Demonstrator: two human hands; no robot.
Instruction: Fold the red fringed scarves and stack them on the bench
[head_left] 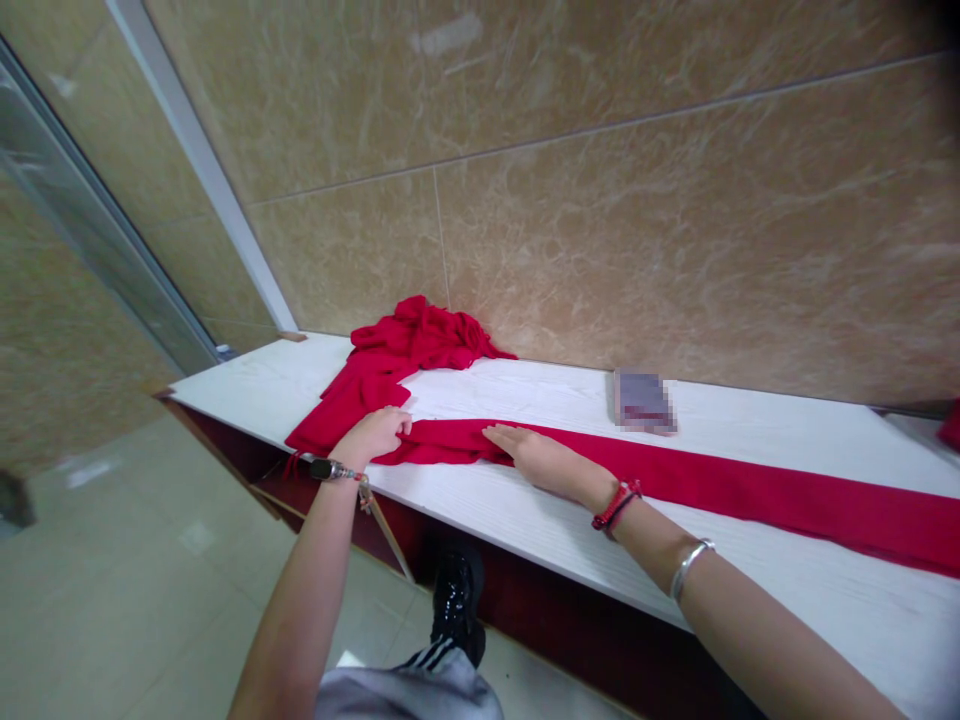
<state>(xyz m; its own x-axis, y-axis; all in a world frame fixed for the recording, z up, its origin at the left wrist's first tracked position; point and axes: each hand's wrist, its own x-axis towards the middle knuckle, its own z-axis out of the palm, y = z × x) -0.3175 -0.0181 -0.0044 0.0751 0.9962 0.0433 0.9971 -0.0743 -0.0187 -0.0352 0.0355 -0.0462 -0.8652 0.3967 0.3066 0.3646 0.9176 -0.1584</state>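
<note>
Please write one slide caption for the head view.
Left hand and right hand on a long red cloth strip along a white wood-grained counter.

Red cloth [720,482] on white countertop [510,395]

Long red cloth strip [750,487] lies lengthwise on white board countertop [525,388], crumpled red cloth heap [416,340] behind its left end, grey rectangular object [642,400] behind its middle, tan marbled wall [600,250] behind everything.
</note>
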